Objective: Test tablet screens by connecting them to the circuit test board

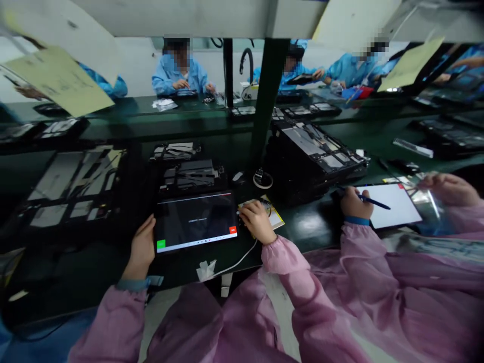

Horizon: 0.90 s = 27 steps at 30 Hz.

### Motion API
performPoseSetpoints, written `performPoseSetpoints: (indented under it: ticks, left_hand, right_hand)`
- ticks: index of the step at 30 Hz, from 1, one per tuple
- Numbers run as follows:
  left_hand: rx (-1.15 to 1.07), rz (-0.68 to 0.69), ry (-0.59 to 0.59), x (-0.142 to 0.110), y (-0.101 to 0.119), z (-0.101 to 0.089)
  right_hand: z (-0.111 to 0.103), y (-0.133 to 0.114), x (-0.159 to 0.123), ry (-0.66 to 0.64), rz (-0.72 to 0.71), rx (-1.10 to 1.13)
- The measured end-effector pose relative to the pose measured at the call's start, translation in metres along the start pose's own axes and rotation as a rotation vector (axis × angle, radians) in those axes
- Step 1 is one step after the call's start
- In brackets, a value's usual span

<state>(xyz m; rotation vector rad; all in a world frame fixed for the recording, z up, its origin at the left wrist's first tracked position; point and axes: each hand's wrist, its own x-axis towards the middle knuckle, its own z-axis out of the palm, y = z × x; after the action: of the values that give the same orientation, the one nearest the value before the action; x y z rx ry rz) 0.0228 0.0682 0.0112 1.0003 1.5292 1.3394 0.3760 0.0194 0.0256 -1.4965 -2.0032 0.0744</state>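
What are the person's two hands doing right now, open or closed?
Left hand: closed on the edge of a dark tablet.
Right hand: curled on a yellow-edged card; holding or not cannot be told.

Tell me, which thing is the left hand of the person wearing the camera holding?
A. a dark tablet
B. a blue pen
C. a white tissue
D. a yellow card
A. The left hand grips the lower left edge of the dark tablet.
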Motion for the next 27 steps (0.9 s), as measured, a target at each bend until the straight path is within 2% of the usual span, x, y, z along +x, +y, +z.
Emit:
performPoseSetpoints:
  ticks: [3,8,10,21,27]
  left_hand:
    - [-0.131,-0.026,0.018,0.003,-0.004,0.007]
    - [-0.497,-0.24,-0.002,0.008,-0.005,0.019]
    - [-0.57,-0.26,-0.031,0.008,-0.004,0.02]
    - [-0.666,-0.27,-0.072,0.004,0.004,0.019]
    - [-0.685,-0.281,-0.091,0.004,0.004,0.022]
  right_hand:
    - [0.003,-0.005,-0.001,0.034,0.034,-0.042]
    - [0.005,-0.011,0.003,0.044,0.056,-0.089]
    - [0.005,-0.011,0.005,0.036,0.044,-0.102]
    - [-0.001,-0.011,0.013,0.04,-0.009,-0.198]
    - [-0.012,-0.014,0.024,-0.08,-0.066,-0.289]
